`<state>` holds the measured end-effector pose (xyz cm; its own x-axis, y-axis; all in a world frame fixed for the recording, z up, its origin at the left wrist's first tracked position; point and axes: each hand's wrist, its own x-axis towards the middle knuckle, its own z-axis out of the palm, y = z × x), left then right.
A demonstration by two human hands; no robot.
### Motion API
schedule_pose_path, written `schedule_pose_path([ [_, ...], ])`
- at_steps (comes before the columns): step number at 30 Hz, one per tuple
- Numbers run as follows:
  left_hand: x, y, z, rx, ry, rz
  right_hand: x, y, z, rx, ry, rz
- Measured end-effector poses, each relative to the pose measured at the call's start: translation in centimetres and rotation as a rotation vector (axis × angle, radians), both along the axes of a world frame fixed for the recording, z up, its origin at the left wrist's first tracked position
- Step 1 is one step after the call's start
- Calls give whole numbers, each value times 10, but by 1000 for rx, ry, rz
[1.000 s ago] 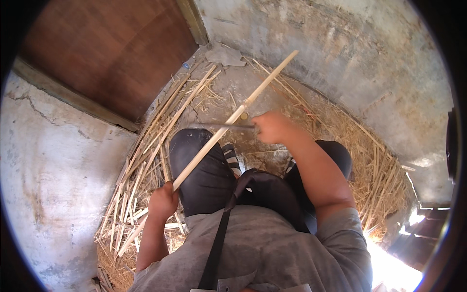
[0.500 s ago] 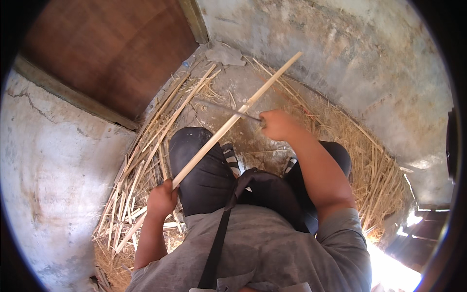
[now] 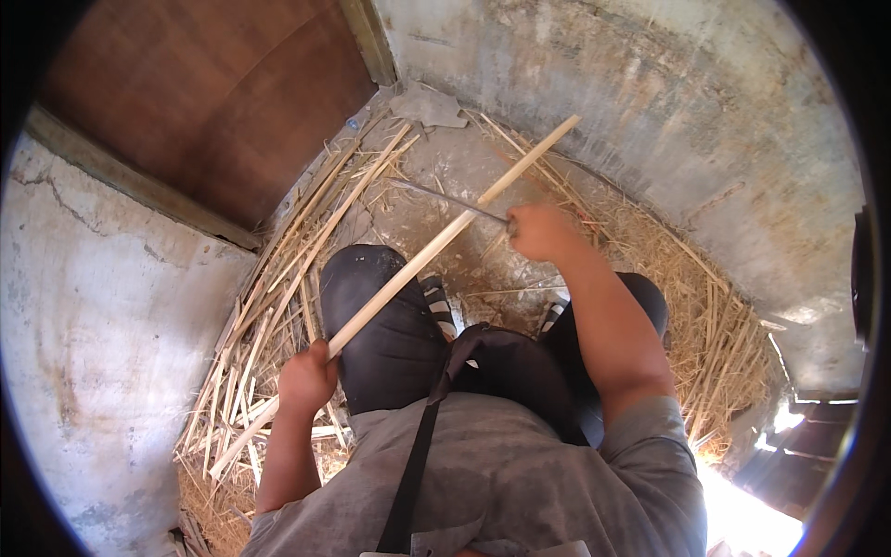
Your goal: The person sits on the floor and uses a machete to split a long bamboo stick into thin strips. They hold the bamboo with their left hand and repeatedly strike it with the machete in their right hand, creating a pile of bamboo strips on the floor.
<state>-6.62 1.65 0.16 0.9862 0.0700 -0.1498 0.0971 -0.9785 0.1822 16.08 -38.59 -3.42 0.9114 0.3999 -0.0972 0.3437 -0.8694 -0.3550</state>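
A pale stained wall [image 3: 594, 74] stands behind heaped straw-coloured shavings [image 3: 705, 316]; a long pale-yellow bamboo-like strip [image 3: 408, 271] slants over the black-clad left knee [image 3: 357, 274]; a thin dark metal blade [image 3: 436, 194] crosses it, farther outward than a second ago, so the outer part seems now worked; the right hand [image 3: 543, 234] is closed at the blade's end; the left hand [image 3: 308, 378] is clamped around the strip.

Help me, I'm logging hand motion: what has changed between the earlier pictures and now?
The right hand has moved up and to the right, carrying the thin blade, once nearly level, now slanting up toward its left end. The far end of the pale strip has shifted slightly right and down. Nothing was taken hold of or let go. The left hand still grips the strip.
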Motion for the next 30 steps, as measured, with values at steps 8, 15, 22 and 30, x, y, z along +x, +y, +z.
schedule_pose_path([
  [8,-4,10,-8,-9,32,-15,-22,40,42,26,104,137],
  [15,9,1,4,-13,26,-22,18,-20,-30,127,20,-227],
  [22,7,10,3,-202,105,14,-25,34,28,203,105,92],
  [30,17,14,3,-257,178,10,28,-15,-29,217,35,-238],
])
